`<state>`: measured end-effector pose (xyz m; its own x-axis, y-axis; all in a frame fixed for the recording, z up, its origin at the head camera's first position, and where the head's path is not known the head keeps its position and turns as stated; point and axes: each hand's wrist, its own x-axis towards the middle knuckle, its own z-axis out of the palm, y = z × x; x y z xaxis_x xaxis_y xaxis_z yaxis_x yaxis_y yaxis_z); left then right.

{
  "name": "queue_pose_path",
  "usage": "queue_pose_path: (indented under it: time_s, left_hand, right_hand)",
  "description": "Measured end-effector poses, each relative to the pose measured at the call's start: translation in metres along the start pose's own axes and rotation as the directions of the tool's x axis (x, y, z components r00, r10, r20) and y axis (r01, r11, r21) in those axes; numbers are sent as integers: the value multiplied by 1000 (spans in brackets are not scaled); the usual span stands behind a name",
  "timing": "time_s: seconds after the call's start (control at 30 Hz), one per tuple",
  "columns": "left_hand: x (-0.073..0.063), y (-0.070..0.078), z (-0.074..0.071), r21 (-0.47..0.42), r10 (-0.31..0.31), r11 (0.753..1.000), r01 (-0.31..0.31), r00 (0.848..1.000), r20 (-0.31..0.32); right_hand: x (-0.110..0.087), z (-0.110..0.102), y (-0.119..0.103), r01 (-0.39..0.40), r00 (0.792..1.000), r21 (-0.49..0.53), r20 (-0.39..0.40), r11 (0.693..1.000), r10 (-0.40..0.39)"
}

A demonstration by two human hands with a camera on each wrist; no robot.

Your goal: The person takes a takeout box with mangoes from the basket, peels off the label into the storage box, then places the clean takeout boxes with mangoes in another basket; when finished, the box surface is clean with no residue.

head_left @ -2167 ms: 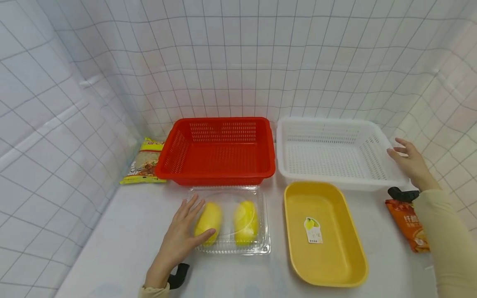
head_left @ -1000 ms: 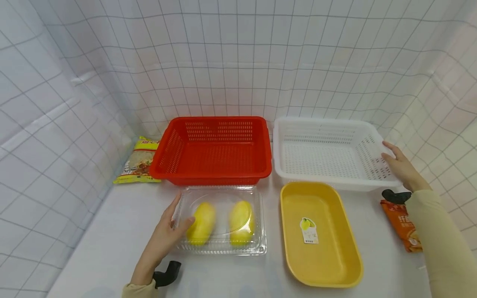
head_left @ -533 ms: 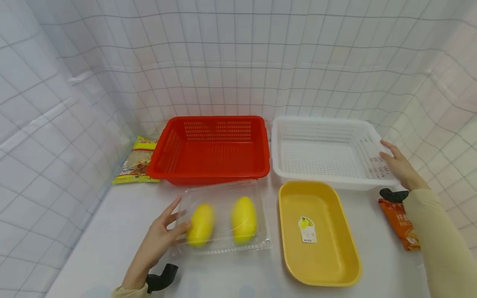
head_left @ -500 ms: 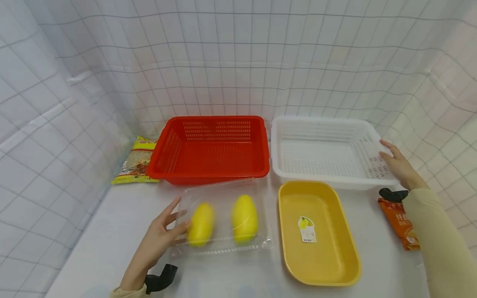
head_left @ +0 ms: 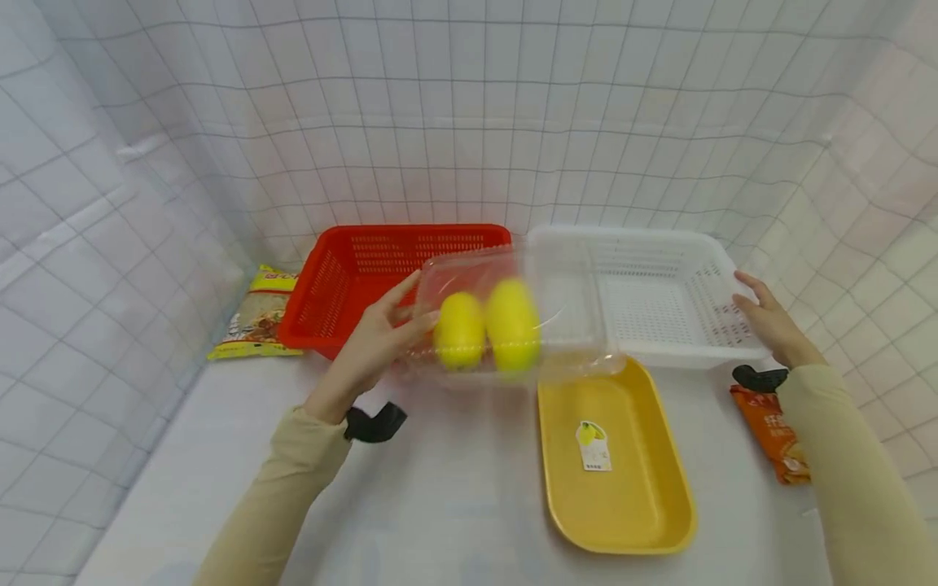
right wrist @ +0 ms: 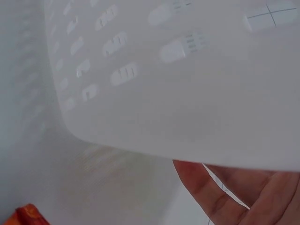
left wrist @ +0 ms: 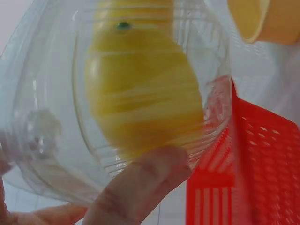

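Note:
My left hand (head_left: 374, 342) grips the left side of a clear plastic clamshell box (head_left: 567, 305), its thumb on top. The box is held up off the table, overlapping the red basket, white basket and yellow tray in the head view. Inside, two smooth yellow oval fruits (head_left: 513, 325) lie side by side toward my hand. The left wrist view shows one fruit (left wrist: 145, 89) close up, with a green spot at its end. On the far side, my right hand (head_left: 773, 325) holds the right rim of the white slotted basket (head_left: 652, 354); the rim hides its fingertips in the right wrist view.
The red basket (head_left: 315, 293) stands left of the white one. A yellow tray (head_left: 630, 505) with a fruit-printed label (head_left: 593, 448) lies in front. An orange snack packet (head_left: 773, 435) is partly under my right sleeve. A yellow food bag (head_left: 260, 317) leans by the left wall.
My left hand has taken hold of the clamshell box, lifted it and carried it rightward and away. The fruits have come together. My right hand has settled onto the white basket's rim.

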<state>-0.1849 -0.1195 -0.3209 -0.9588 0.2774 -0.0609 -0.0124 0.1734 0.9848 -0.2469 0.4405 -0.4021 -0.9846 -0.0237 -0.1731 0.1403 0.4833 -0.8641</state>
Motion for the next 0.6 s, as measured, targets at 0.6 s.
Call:
queue_pose_path:
  time_s: [0.6]
  left_hand:
    - [175, 22, 141, 78, -171, 983, 169, 985, 24]
  right_hand:
    - [1, 2, -3, 43, 998, -77, -44, 996, -46]
